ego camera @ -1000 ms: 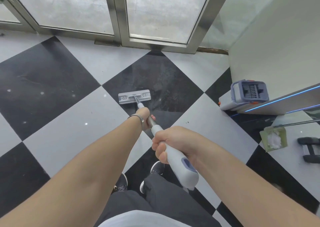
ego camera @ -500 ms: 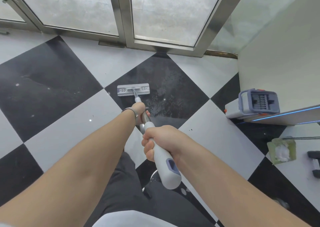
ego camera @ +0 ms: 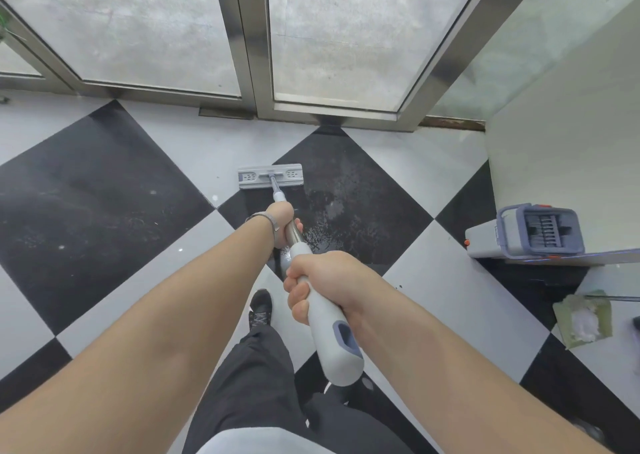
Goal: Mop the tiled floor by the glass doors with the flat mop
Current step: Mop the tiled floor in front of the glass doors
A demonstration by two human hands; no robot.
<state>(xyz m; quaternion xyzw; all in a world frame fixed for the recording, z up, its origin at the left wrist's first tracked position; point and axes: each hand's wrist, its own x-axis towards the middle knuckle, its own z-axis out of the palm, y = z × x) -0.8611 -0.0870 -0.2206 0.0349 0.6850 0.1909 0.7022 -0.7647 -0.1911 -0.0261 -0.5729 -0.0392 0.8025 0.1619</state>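
A: Where's the mop head [ego camera: 270,176] right now?

B: Centre of the frame, flat on the tiled floor [ego camera: 104,204]. It straddles the seam between a white tile and the black tile whose surface shows wet streaks. The glass doors [ego camera: 346,37] fill the top of the frame, their metal sill just beyond the head but not touching it.

A: Hands?

B: Both grips wrapped tight on the pole. Left hand [ego camera: 282,223] is the forward one, fingers curled round the bare metal stretch of the mop handle [ego camera: 332,342], a bracelet on that wrist. Right hand [ego camera: 320,282] sits behind it, fist round the thick white end piece, lower centre of the frame.

A: Which way does the head lie from the grips?

B: Up-frame and a touch left, toward the doors. The pole's long axis runs from lower right up to the centre; the head's long axis lies crosswise to it, roughly parallel to the door sill. Left hand is the nearer one to the head.

A: So the next stroke?

B: My read: push or pull along the pole line, left hand steering. The white strip against the sill looks unmopped, though I can't be sure.

A: Anything close by?

B: Mop bucket [ego camera: 530,231] at right against the white wall, well apart. One shoe [ego camera: 260,306] below the hands.
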